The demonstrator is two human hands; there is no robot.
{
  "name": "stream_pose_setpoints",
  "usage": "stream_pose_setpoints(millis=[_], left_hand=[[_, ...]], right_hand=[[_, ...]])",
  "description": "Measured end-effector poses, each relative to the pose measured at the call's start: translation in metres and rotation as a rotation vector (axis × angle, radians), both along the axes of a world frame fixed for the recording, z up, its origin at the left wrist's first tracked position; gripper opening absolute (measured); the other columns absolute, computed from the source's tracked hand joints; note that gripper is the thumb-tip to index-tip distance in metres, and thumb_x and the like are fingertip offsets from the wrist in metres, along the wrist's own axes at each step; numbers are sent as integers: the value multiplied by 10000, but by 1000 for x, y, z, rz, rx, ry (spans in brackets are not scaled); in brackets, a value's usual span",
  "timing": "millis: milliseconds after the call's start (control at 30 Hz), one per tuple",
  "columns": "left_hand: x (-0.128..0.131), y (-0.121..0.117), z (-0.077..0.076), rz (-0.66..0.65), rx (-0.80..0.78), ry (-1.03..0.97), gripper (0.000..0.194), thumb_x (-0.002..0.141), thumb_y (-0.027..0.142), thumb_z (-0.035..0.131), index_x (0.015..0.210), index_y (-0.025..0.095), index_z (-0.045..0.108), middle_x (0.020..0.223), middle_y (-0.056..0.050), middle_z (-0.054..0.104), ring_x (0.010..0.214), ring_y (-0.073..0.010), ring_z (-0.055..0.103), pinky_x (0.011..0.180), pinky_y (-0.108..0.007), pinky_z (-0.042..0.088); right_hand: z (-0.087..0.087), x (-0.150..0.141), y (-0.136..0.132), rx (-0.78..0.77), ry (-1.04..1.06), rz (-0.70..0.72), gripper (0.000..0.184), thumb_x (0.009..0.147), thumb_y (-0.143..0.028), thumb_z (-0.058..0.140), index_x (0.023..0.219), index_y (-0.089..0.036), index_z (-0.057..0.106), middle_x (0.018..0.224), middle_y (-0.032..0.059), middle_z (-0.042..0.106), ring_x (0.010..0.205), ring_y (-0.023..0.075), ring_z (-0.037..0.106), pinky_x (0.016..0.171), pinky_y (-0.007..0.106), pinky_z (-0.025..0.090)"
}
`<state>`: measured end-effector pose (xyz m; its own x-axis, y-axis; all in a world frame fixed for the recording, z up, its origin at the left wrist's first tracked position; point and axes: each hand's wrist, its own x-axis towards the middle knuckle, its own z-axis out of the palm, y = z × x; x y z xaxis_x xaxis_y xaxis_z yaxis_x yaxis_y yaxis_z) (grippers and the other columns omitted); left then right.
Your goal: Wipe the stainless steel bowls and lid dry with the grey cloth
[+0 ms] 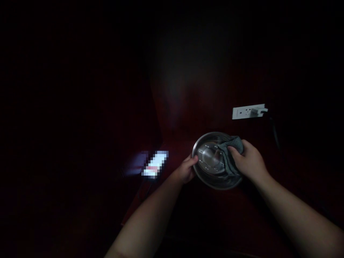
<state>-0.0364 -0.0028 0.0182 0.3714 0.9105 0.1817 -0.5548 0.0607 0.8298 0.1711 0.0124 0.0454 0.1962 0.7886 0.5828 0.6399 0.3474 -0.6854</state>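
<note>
A shiny metal bowl (pixel 211 157) is held up in front of me, tilted so that its inside faces me. My left hand (pixel 187 169) grips the bowl's left rim, with the thumb over the edge and the other fingers behind it. At the right rim, my right hand (pixel 248 159) is closed on a grey-green cloth (pixel 231 161), which is folded over the rim and lies against the inner wall. The fingers of my right hand are partly hidden behind the cloth and the bowl.
A bright, pixelated screen (pixel 156 165) glows to the left of the bowl. Beyond the bowl on the right is a white socket panel (pixel 243 112) with a plug (pixel 255 112) in it and a dark cord (pixel 275 132) hanging down. Most of the surroundings are too dark to make out.
</note>
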Motion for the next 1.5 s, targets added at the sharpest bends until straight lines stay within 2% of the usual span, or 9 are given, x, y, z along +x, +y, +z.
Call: stream_pose_setpoints(millis=[200,400,633,1000,1233,1500], left_hand=[[5,-4,3,18,-60,13,538,591,385,735,1046,112,647,940,-125,726,999,-318,646,895,-411,459],[4,-2,3,41,-91,46,476,582,401,718,939,89,679,879,-128,732,992,-312,648,902,-391,454],[4,-2,1,43,-98,67,486,569,429,721,915,90,684,856,-127,732,972,-315,652,877,-390,458],[5,-5,6,20,-60,28,489,602,378,709,1001,99,668,923,-128,730,995,-316,647,897,-399,448],[5,-4,4,23,-75,48,551,543,424,757,988,111,673,938,-121,731,970,-313,654,886,-394,454],[5,-5,5,25,-62,55,498,597,383,720,1007,107,658,928,-120,728,987,-310,648,887,-389,446]], right_hand=[[-5,0,4,-9,31,62,232,719,-382,601,851,-195,560,786,56,640,691,211,593,635,348,475],[-6,1,4,-43,31,99,276,688,-355,633,900,-198,552,842,58,641,758,227,611,684,368,489],[-5,1,2,-17,9,83,237,705,-370,616,856,-202,543,794,56,634,725,228,606,644,364,482],[-1,0,0,-22,-16,43,176,747,-383,561,792,-219,514,712,33,602,628,197,563,577,331,442],[0,0,-1,-17,-10,52,185,754,-389,557,802,-214,523,746,40,611,659,199,567,602,334,445],[0,1,-1,4,-20,52,181,760,-397,560,777,-224,512,720,37,608,639,198,559,588,335,442]])
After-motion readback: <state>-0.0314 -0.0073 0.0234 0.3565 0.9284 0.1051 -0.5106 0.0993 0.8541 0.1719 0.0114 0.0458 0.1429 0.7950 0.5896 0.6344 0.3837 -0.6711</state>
